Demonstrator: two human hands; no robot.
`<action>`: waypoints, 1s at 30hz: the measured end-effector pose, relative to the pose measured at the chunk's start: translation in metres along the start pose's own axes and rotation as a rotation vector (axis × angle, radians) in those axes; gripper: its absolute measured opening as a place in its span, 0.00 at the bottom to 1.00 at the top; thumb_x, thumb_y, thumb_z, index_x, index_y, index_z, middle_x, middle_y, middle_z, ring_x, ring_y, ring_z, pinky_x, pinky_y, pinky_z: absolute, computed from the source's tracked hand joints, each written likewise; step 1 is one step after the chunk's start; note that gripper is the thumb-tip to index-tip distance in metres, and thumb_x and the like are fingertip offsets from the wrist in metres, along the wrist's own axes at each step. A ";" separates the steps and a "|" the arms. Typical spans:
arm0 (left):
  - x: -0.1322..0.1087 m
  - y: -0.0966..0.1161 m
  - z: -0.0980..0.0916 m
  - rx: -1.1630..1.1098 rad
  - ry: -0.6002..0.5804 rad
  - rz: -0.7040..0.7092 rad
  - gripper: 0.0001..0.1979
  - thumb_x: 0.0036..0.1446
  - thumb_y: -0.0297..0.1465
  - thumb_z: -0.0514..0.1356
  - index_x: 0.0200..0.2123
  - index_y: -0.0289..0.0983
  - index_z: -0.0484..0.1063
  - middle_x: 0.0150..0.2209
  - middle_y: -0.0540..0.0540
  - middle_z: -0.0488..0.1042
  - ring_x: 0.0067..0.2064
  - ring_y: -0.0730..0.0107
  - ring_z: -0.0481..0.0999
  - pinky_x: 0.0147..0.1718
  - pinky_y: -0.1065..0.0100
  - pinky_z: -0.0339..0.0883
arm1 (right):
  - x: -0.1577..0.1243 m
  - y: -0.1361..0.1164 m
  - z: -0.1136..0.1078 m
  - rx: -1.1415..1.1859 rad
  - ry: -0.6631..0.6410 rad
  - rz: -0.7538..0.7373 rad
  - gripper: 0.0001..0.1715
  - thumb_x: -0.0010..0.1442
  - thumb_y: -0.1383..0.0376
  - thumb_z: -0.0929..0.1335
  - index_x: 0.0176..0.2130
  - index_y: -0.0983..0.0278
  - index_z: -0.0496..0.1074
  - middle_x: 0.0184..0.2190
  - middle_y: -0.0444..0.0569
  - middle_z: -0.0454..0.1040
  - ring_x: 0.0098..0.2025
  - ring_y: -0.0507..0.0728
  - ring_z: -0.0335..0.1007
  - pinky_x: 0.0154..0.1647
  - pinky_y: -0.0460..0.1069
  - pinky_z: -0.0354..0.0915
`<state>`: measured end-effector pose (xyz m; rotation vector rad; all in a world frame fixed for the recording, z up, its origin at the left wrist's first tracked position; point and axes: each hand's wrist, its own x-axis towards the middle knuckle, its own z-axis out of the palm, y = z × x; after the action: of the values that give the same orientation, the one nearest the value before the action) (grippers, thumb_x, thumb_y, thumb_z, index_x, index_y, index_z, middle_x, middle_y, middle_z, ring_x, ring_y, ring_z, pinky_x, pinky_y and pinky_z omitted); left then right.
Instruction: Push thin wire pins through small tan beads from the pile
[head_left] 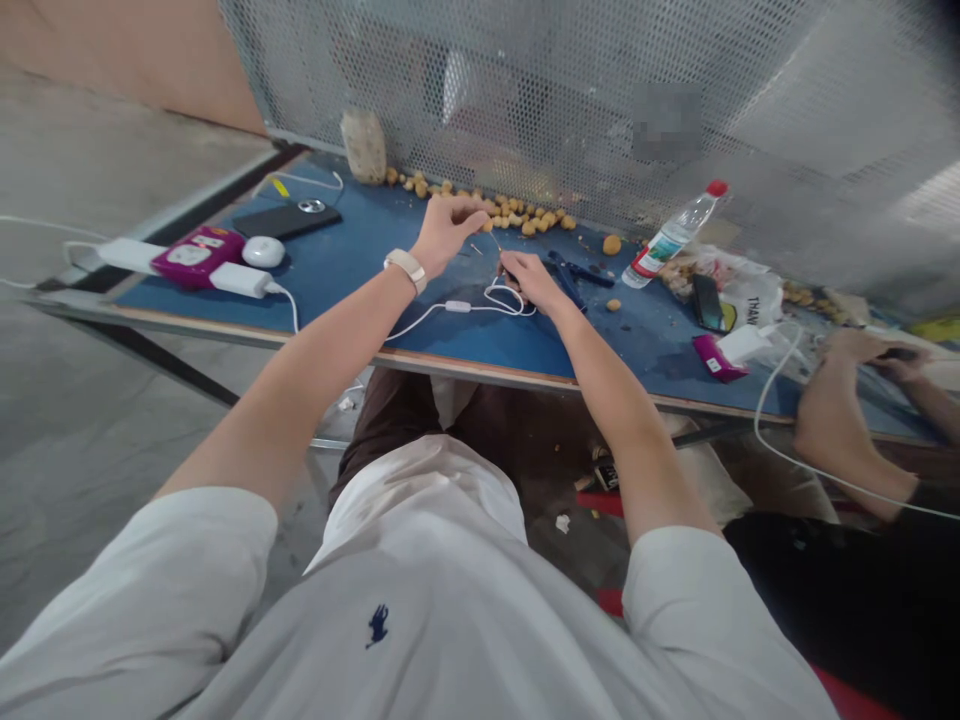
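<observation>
Left hand (446,230) closing in a tight pinch, thumb and fingertips gripping a thin wire (486,236), with the wire's long axis slanting down from those fingertips toward the right hand (531,280). Right hand curving palm-down just beside the wire's lower end, over a loop of white cable (457,306), with its fingers hiding whether it is gripping anything, so open or closed remaining impossible to tell. Left hand nearer the wire, right hand nearer the cable loops, both hands working above a blue bench (337,290).

Small tan lumps (517,215) scattering just beyond the left hand, along the foot of a metal mesh screen (525,90). Blue-handled pliers (571,275) lying just past the right hand's fingertips. Farther out on the right hand's side, a clear plastic bottle (675,232) with a red cap lying tilted, its contents too faint to tell, beside a crumpled plastic bag (750,295) with tan lumps near it. Well beyond the left hand, a tall beige jar (364,146) standing upright against the mesh, its contents hidden. Another person's hands (862,360) working well apart, past the right hand.
</observation>
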<state>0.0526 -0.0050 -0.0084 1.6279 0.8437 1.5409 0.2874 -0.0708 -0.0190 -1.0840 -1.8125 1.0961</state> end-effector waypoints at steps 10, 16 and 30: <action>-0.008 0.014 -0.006 -0.055 0.083 -0.065 0.06 0.67 0.28 0.82 0.44 0.40 0.92 0.46 0.38 0.93 0.57 0.48 0.94 0.69 0.45 0.91 | 0.002 -0.005 0.009 -0.049 0.069 0.004 0.40 0.87 0.28 0.73 0.41 0.57 0.72 0.22 0.37 0.62 0.21 0.51 0.51 0.19 0.48 0.49; -0.011 0.012 -0.006 -0.051 0.055 -0.081 0.05 0.67 0.27 0.82 0.43 0.40 0.92 0.45 0.40 0.95 0.49 0.55 0.93 0.68 0.49 0.92 | 0.007 0.002 0.008 -0.084 0.036 -0.041 0.42 0.85 0.25 0.72 0.41 0.57 0.74 0.21 0.36 0.60 0.22 0.52 0.52 0.21 0.48 0.51; -0.016 0.022 -0.006 -0.018 0.051 -0.091 0.05 0.69 0.29 0.81 0.45 0.39 0.92 0.46 0.38 0.95 0.51 0.53 0.95 0.64 0.50 0.92 | 0.006 -0.005 0.011 -0.020 0.016 0.000 0.40 0.86 0.28 0.73 0.41 0.57 0.72 0.20 0.34 0.59 0.20 0.51 0.50 0.20 0.47 0.50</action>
<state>0.0448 -0.0296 0.0022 1.5220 0.9158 1.5281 0.2744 -0.0701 -0.0177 -1.1020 -1.8145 1.0688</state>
